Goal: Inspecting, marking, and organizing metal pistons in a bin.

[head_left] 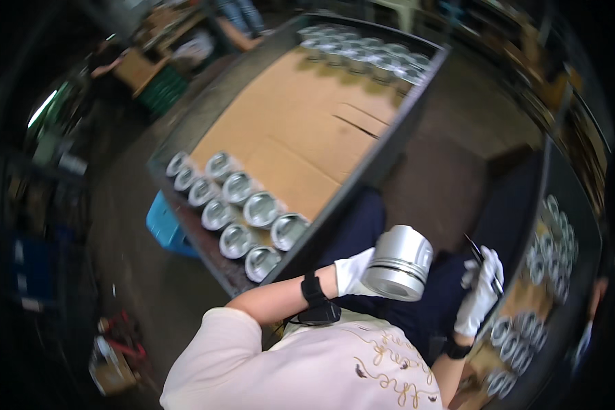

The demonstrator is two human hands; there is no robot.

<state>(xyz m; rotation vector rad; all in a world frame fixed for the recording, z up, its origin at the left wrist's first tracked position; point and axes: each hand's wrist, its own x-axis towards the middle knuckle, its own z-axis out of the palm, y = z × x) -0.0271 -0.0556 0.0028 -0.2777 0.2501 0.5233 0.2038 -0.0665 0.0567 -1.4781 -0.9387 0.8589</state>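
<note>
Grips silver cylindrical metal piston [403, 249] in white-gloved left hand [354, 273], tilted, likely for visibility; pinches slim black tool [475, 250] in white-gloved right hand [482, 294].

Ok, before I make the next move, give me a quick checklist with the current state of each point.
1. Metal piston held: ok, the gloved left hand has it by the side.
2. Piston apart from the tray: ok, it is held up outside the tray's wall.
3. Right hand free: not ok, it holds a thin dark tool.
4. Cardboard sheet unmarked: not ok, a dark line shows on it; whether cut or fold is unclear.
5. Piston surface free of fine scratches: cannot tell, too little detail.
</note>
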